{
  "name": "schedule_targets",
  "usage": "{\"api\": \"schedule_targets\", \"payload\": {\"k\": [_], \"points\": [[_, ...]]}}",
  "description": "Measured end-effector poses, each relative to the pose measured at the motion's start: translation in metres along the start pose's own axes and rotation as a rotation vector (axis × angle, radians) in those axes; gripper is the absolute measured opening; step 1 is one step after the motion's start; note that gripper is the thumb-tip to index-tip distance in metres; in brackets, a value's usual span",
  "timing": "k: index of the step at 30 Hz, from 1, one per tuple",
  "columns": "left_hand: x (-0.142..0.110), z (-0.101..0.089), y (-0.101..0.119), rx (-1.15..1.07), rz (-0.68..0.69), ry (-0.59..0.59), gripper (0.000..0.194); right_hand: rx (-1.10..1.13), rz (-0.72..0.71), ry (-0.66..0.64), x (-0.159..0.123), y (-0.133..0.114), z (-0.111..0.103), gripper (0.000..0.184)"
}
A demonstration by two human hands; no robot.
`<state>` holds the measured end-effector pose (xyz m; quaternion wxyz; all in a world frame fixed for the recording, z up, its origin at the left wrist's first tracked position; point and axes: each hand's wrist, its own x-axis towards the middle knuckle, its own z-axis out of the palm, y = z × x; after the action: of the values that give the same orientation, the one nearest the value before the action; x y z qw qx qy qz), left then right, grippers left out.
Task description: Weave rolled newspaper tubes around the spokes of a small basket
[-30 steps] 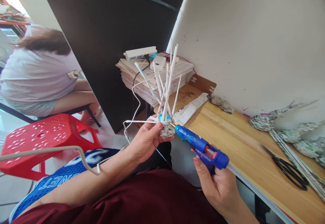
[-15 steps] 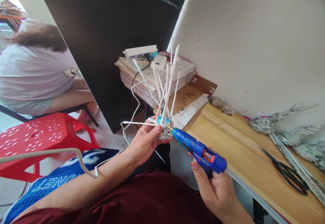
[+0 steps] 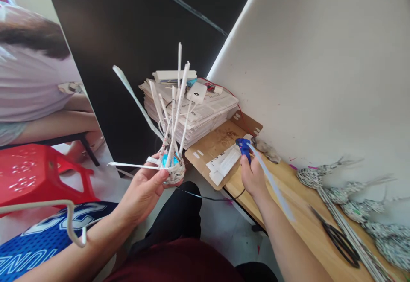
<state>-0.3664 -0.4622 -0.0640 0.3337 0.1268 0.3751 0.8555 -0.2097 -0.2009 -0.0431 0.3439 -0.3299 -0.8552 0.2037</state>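
Note:
My left hand (image 3: 145,190) grips a small basket woven from rolled paper (image 3: 176,173), thumb on its rim. Several white paper rods stand up from it, and one sticks out to the left. Something bright blue shows inside the weave. Out over the table's far part, my right hand (image 3: 253,173) is closed around a blue glue gun (image 3: 244,146), with a pale glue stick (image 3: 272,181) trailing from its back end. The gun's nozzle is hidden from me. Flat white paper strips (image 3: 224,164) lie just left of the gun on brown cardboard (image 3: 200,156).
Behind the basket rises a stack of newspapers (image 3: 192,124) with a white power strip and a white box on top. Black scissors (image 3: 339,239), paper rods and woven paper pieces (image 3: 355,207) lie on the wooden table (image 3: 288,201). A red stool (image 3: 41,175) and a seated person are at left.
My right hand has carried the glue gun away from the basket, forward over the paper strips. The basket has shifted left in view, still in my left hand.

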Motion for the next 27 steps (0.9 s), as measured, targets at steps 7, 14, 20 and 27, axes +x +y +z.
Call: {"api": "schedule_targets", "payload": {"k": [7, 14, 20, 27], "points": [[-0.004, -0.018, 0.049, 0.029, 0.203, 0.156, 0.061, -0.194, 0.001, -0.132, 0.031, -0.008, 0.061, 0.035], [-0.010, -0.011, 0.063, 0.050, 0.230, 0.056, 0.058, -0.267, -0.070, -0.241, 0.034, -0.022, 0.084, 0.031], [-0.007, 0.008, 0.034, 0.048, 0.098, -0.129, 0.054, 0.003, -0.167, -0.327, -0.007, -0.059, 0.028, 0.019], [-0.019, 0.043, 0.000, 0.012, -0.172, -0.441, 0.047, 0.855, -0.004, -0.590, -0.092, -0.093, -0.025, 0.066]]}}
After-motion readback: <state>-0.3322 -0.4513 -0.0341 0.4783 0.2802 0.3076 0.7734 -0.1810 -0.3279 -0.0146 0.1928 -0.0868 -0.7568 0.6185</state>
